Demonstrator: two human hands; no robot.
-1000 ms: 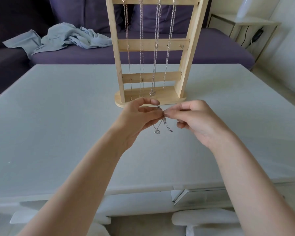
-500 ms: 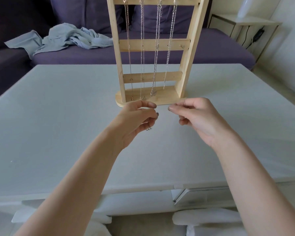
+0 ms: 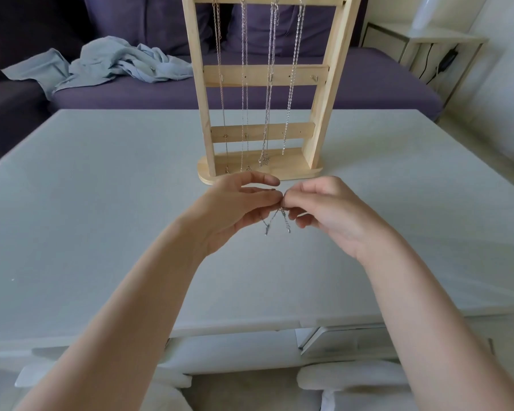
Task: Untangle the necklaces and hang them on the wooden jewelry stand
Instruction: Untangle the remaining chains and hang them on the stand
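Both hands are meeting just in front of the base of the tall pale wooden jewelry stand (image 3: 264,84), and the thin silver necklace chain (image 3: 276,222) is being pinched between them: the left hand (image 3: 238,206) is pressing thumb and fingers on it from one side, and the right hand (image 3: 324,206) is closing thumb and forefinger on it from the other, fingertips almost touching. Each grip is therefore grasping the chain, not released. From that shared pinch two short ends are hanging straight down toward the pale grey surface (image 3: 101,203), diverging slightly, and whether their tips are touching it cannot be told; the rest of the chain is hidden inside the fingers. The stand is lying directly beyond the hands and rising well above them, so the coming move looks like a lift up and forward, with the chain's long axis falling vertical as it goes over a peg. Neither hand is clearly nearer the stand; both are sitting about level with its base. As for what the stand is holding, four silver chains (image 3: 267,84) are already hanging from the top rail side by side, reaching down near the base. Behind, a crumpled light blue cloth (image 3: 110,62) is lying on a purple sofa (image 3: 368,84).
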